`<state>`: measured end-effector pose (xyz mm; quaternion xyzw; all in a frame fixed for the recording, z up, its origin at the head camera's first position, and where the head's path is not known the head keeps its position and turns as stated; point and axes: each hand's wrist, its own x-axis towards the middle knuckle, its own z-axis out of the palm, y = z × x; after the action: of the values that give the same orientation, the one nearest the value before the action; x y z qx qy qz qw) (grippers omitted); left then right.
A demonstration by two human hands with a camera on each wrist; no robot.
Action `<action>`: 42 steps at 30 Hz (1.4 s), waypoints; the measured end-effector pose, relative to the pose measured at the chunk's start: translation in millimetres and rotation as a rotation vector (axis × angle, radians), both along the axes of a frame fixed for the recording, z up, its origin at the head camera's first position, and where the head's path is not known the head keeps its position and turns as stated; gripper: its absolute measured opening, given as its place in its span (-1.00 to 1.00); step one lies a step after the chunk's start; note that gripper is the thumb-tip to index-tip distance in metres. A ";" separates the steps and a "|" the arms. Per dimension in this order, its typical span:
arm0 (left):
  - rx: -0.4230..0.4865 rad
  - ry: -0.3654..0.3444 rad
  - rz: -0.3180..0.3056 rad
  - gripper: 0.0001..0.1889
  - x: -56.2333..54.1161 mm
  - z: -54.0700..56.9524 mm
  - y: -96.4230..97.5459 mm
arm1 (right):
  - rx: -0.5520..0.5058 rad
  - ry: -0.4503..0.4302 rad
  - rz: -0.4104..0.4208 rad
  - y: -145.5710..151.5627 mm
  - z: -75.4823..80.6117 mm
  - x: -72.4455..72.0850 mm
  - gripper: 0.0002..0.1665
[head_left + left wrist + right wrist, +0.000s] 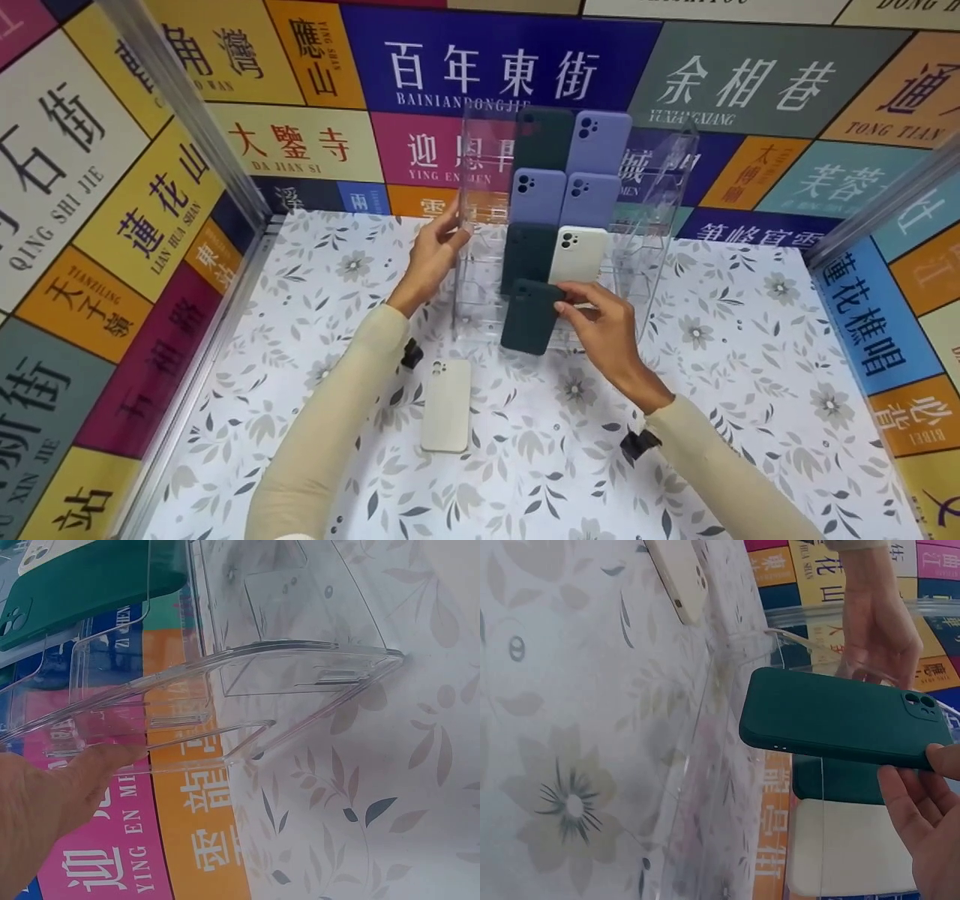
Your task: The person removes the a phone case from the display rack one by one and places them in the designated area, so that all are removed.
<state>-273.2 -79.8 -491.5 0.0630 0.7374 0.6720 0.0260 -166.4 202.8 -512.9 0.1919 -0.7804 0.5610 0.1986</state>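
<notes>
A dark green phone case [529,319] is pinched at its upper right corner between the thumb and fingers of my right hand [611,334]. It hangs in front of the lowest part of a clear display rack [480,277]. My left hand [433,259] holds the rack's left side panel, with the fingers partly hidden behind it. Upright in the rack stand three purple cases [600,139], two dark green cases [544,139] and a white case [577,251]. Another white phone case [446,405] lies on the table, below the rack.
The tabletop [697,450] has a grey floral print. Panels with printed place names [495,60] wall in the back and both sides, joined by metal corner strips [202,112]. The rack's right side panel [667,217] stands beyond my right hand.
</notes>
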 end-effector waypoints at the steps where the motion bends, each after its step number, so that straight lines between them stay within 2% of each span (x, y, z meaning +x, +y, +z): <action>1: 0.003 -0.001 -0.002 -0.31 0.0 0.0 -0.2 | -0.004 -0.010 0.014 -0.6 -1.9 2.5 -0.65; 5: 0.014 -0.002 -0.010 -0.31 0.1 -0.5 -1.4 | -0.016 -0.048 0.078 -4.7 -12.4 13.1 -0.63; 11: 0.036 0.012 -0.008 -0.30 0.8 -1.1 -1.1 | -0.029 -0.138 0.123 -12.7 -26.0 27.2 -0.61; 20: 0.019 0.003 -0.002 -0.31 0.3 -0.9 -0.5 | -0.092 -0.476 0.144 -20.2 -34.1 36.8 -0.62; 27: 0.020 0.009 -0.003 -0.30 0.4 0.3 -0.9 | -0.140 -0.672 0.188 -21.6 -46.2 35.3 -0.60; 34: 0.019 0.007 0.006 -0.31 0.6 0.8 -1.4 | -0.149 -0.755 0.196 -30.4 -63.9 32.9 -0.57; 42: 0.017 0.024 0.016 -0.32 0.1 -0.2 -0.2 | -0.077 -0.781 0.152 -43.6 -79.2 32.2 -0.62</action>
<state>-273.0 -80.0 -491.7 0.0652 0.7323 0.6777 0.0113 -134.2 159.1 -592.0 0.0135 -0.7592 0.6337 -0.1482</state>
